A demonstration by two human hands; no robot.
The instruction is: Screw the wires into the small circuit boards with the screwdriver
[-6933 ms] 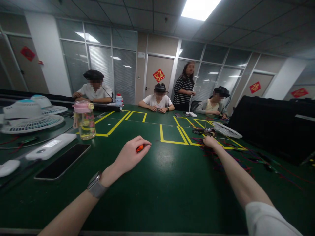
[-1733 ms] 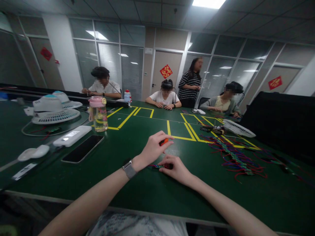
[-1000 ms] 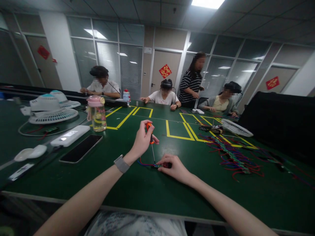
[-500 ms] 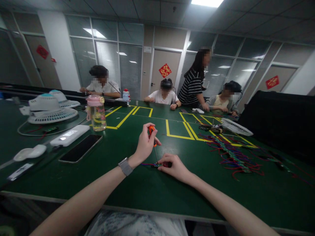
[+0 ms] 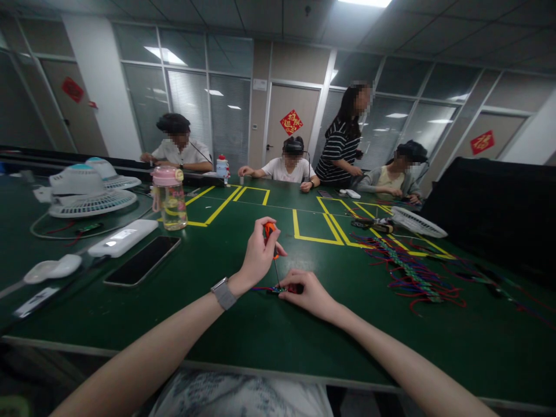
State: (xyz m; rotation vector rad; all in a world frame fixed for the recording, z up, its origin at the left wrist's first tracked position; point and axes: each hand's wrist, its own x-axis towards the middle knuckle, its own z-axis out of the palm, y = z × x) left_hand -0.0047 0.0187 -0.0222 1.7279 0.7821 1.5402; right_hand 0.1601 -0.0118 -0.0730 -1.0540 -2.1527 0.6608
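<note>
My left hand [image 5: 259,250] is closed around the orange and black handle of a screwdriver [image 5: 270,230]. The tool stands nearly upright, its thin shaft running down to a small circuit board [image 5: 275,289] on the green table. With fingers pinched together, my right hand [image 5: 309,293] grips the board at its right side, close to the screwdriver's tip. Red and blue wires [image 5: 259,289] come out of the board's left end. A dark red part shows under my right fingers, mostly hidden. Where exactly the tip sits on the board is too small to tell.
A row of wired circuit boards [image 5: 412,269] lies to the right, near a white fan part [image 5: 418,222]. Leftward are a phone [image 5: 142,260], a white power bank [image 5: 123,238], a pink-lidded bottle [image 5: 168,200] and white fans [image 5: 92,197]. Several people are across the table [image 5: 243,341].
Both my hands stay almost in place, the screwdriver still on the board. Across the table, the seated middle person has stretched an arm leftward, and the standing person's hand has lifted off the table.
</note>
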